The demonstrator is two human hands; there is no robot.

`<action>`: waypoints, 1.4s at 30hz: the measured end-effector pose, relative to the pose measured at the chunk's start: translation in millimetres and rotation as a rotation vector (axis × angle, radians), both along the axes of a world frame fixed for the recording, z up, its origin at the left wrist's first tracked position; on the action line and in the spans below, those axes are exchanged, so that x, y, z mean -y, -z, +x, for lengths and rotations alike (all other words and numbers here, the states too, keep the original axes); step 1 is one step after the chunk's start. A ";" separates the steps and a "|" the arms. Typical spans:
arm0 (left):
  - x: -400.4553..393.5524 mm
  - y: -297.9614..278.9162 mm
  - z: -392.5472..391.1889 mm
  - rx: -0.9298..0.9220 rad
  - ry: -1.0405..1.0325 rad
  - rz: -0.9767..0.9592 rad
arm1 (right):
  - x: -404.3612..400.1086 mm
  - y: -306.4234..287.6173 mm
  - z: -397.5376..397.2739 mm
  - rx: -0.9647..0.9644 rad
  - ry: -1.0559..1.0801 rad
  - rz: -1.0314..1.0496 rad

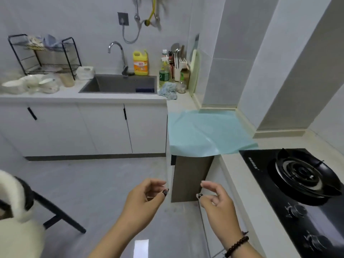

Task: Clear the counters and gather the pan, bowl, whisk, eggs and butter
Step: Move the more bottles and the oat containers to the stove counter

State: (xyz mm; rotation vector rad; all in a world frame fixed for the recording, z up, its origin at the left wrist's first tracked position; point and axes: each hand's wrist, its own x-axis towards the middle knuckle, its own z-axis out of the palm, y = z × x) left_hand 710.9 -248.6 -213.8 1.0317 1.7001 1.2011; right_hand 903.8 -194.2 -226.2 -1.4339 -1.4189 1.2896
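Two bare hands hang in mid-air low in the head view, above the floor and just off the front edge of the stove-side counter (240, 175). The left hand (143, 200) and the right hand (217, 202) both show loosely curled fingers that hold nothing; neither touches any surface. A beaded bracelet (236, 246) sits on the right wrist.

Of the items to gather, only bowls (31, 84) can be made out, stacked near the left end of the sink counter (74, 96) below a wire dish rack (44, 54). No pan, whisk, eggs or butter can be identified anywhere in view, so gathering appears not yet begun.

Clearing looks partial. A light blue sheet (206, 131) lies over the corner section of the counter, its front edge hanging past the rim, with nothing resting on it. The gas hob (301, 185) carries no cookware. Clutter remains at the right end of the sink counter: a yellow detergent jug (141, 63), bottles (164, 71), a knife block (179, 66), a cutting board (194, 71) leaning on the wall and a crumpled blue cloth (168, 90) beside the sink (121, 84).
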 end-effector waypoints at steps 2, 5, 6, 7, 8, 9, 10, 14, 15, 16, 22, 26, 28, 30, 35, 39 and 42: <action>-7.4 -2.4 -31.9 0.000 -0.039 -0.003 | -16.5 -1.0 -36.0 -0.008 -0.051 0.017; -15.7 -8.1 -75.6 -0.005 -0.095 0.003 | -41.4 -6.5 -85.3 -0.021 -0.135 0.032; -17.8 -10.1 -87.9 -0.014 -0.108 0.002 | -49.5 -9.3 -100.0 -0.014 -0.149 0.039; -20.5 -12.1 -101.3 -0.027 -0.124 0.002 | -58.6 -11.2 -116.2 -0.017 -0.164 0.043; -23.5 -13.9 -113.9 -0.038 -0.142 0.000 | -67.1 -12.6 -130.5 -0.027 -0.177 0.041; -26.7 -16.2 -125.5 -0.047 -0.156 -0.003 | -75.4 -14.3 -143.6 -0.030 -0.188 0.043; -31.0 -16.9 -140.5 -0.052 -0.178 -0.004 | -85.3 -16.2 -159.7 -0.032 -0.209 0.044; -52.9 -23.2 -192.1 -0.061 -0.261 0.007 | -122.4 -25.9 -215.1 -0.050 -0.304 0.057; -60.1 -24.8 -205.7 -0.067 -0.282 0.013 | -133.7 -26.9 -229.4 -0.052 -0.330 0.063; -69.2 -26.1 -220.8 -0.072 -0.301 0.021 | -146.5 -27.6 -245.9 -0.057 -0.360 0.072; -135.1 -37.7 -312.5 -0.047 -0.443 0.069 | -237.1 -39.8 -346.3 -0.068 -0.498 0.076; -177.1 -41.4 -371.8 0.008 -0.559 0.081 | -296.1 -54.4 -427.2 -0.084 -0.612 0.069; -187.9 -44.1 -393.1 0.013 -0.595 0.072 | -312.0 -61.8 -457.8 -0.100 -0.644 0.066; -197.1 -43.3 -420.3 0.025 -0.646 0.057 | -326.5 -66.6 -493.0 -0.110 -0.684 0.051; -210.9 -46.9 -492.9 0.030 -0.749 0.083 | -351.2 -69.4 -572.7 -0.071 -0.795 0.038; -220.8 -45.2 -560.6 0.050 -0.811 0.116 | -366.6 -71.0 -644.4 -0.071 -0.842 0.053; -231.4 -41.1 -618.6 0.071 -0.825 0.137 | -377.6 -73.8 -707.4 -0.073 -0.873 0.083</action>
